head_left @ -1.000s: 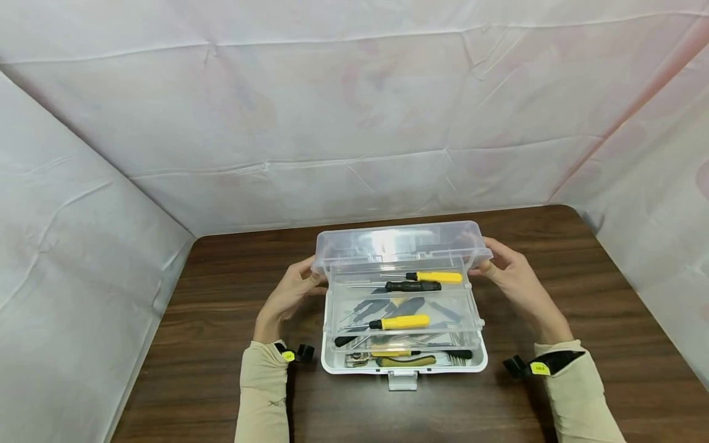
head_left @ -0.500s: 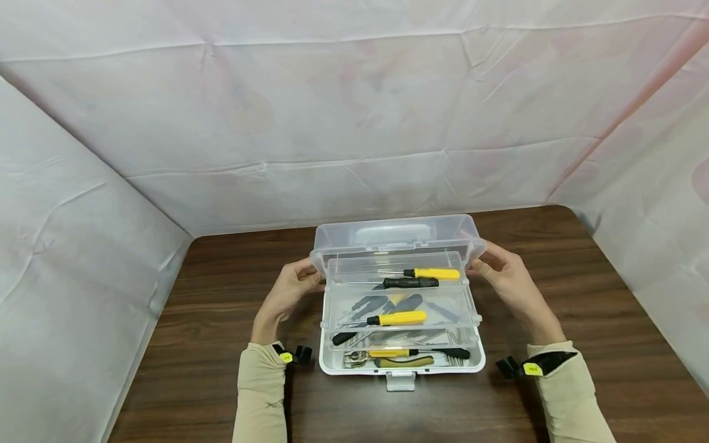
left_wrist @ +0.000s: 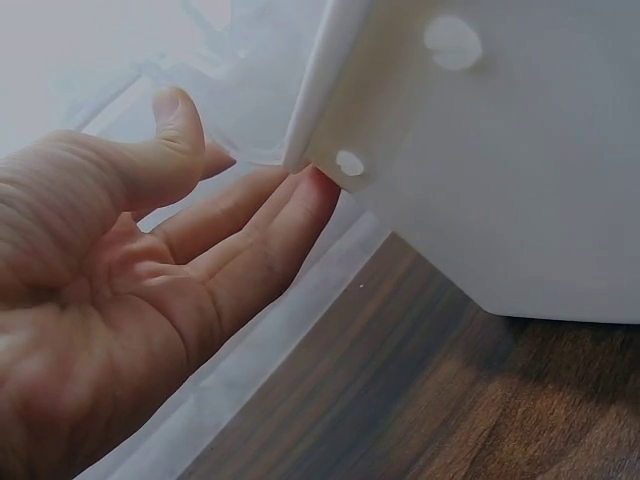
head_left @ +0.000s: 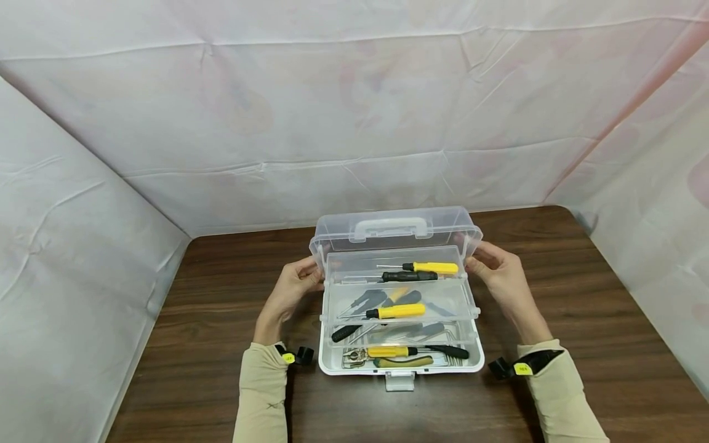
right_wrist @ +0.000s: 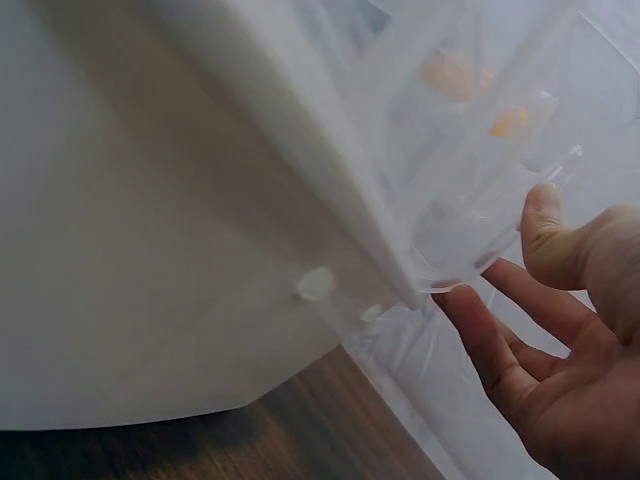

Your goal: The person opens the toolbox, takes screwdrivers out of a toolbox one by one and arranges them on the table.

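A white toolbox (head_left: pixel 480 363) stands on the table with its clear plastic lid (head_left: pixel 332 229) raised at the back. My left hand (head_left: pixel 290 292) holds the lid's left side and my right hand (head_left: pixel 506 284) its right side. In both wrist views the fingertips lie at the box's rear corner, thumb apart from them beside the clear plastic. Clear stepped trays (head_left: pixel 460 295) carry a yellow screwdriver (head_left: pixel 435 267), a black screwdriver (head_left: pixel 410 277) and another yellow-handled one. In the base lie olive-handled pliers (head_left: pixel 403 362) and several other tools, partly hidden under the trays.
The dark wooden table (head_left: pixel 221 344) runs around the box. White sheeting (head_left: pixel 343 111) rises close behind the table and along both sides. A white latch (head_left: pixel 399 383) juts from the box's front edge.
The lid has tilted farther back and its handle now shows. The trays have risen and moved back slightly, uncovering more of the base. Both hands have stayed at the lid's sides.
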`<state>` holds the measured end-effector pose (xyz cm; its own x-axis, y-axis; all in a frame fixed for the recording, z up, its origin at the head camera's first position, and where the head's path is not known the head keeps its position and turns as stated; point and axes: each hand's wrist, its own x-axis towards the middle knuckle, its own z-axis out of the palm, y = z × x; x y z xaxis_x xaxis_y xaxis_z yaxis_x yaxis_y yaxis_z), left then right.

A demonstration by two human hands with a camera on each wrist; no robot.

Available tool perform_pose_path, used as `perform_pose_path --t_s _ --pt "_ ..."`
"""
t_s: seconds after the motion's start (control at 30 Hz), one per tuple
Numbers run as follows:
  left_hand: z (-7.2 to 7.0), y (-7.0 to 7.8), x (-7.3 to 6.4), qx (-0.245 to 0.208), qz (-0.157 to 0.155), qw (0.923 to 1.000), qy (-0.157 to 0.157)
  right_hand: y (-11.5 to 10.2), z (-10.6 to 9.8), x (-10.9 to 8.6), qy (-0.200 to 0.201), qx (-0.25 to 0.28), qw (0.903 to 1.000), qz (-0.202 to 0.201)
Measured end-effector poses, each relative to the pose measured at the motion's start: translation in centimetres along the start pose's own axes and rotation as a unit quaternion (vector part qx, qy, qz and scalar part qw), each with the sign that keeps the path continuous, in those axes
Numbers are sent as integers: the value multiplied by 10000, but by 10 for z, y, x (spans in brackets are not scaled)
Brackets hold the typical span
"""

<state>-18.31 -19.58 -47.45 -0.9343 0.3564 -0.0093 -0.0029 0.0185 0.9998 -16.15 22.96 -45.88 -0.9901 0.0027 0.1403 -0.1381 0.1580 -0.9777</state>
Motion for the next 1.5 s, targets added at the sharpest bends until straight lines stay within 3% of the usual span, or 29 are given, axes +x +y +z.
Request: perform_pose_path --t_s 0.23,0.67,0.8,1.03,1.5 --pt "2 -1 2 -89 -68 9996 248 3 4 0 476 516 9975 72" --pt "7 -4 4 -286 73 9983 505 7 14 1 1151 654 9910 201" --pt "8 -5 5 -352 27 9978 567 9 16 2 1182 597 9909 242" --pt "9 -5 7 -393 -51 9970 662 11 18 3 1162 17 9931 154" --pt "11 -8 10 -246 -167 9932 1127 15 19 3 765 -31 9970 -63"
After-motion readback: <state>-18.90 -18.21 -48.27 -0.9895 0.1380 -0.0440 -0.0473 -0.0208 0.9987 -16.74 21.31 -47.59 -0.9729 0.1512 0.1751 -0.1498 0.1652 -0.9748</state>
